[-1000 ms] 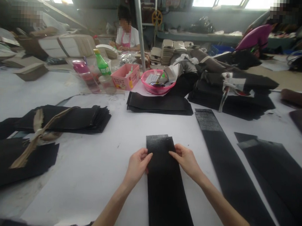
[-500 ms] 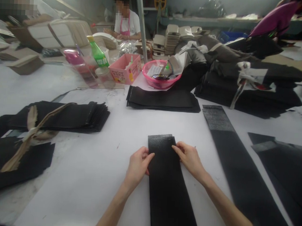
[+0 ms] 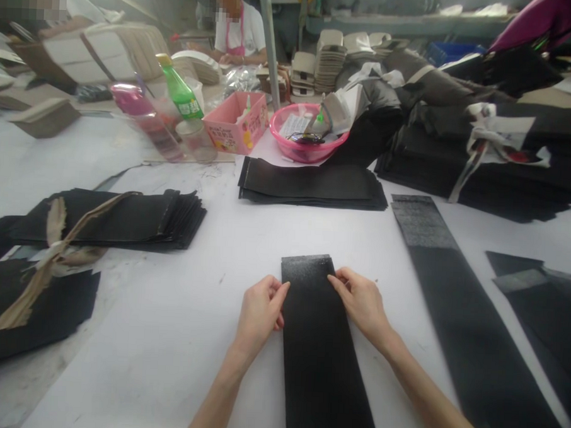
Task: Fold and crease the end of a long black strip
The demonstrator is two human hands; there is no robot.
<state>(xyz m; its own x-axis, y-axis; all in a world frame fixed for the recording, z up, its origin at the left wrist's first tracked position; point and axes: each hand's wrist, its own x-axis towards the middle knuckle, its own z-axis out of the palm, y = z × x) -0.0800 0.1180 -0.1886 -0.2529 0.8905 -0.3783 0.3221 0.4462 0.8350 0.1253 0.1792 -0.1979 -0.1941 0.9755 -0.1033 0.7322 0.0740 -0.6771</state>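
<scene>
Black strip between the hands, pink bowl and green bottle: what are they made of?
Black strip: maybe imitation leather or coated fabric; it's smooth and dull, with a speckled, shinier far end. Pink bowl: probably glossy plastic, from its bright, even colour and thin rim. Green bottle: likely smooth plastic, looking shiny, though it could be glass.

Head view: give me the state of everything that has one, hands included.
Held black strip, laid out lengthwise
Left hand, pinching its left edge
Right hand, pinching its right edge
Neighbouring black strip, flat, clear of both hands
Middle black stack, untied
Left black bundle, tan tie across it
Green bottle, capped
Pink box, open-topped
Pink basin, open, holding items
</scene>
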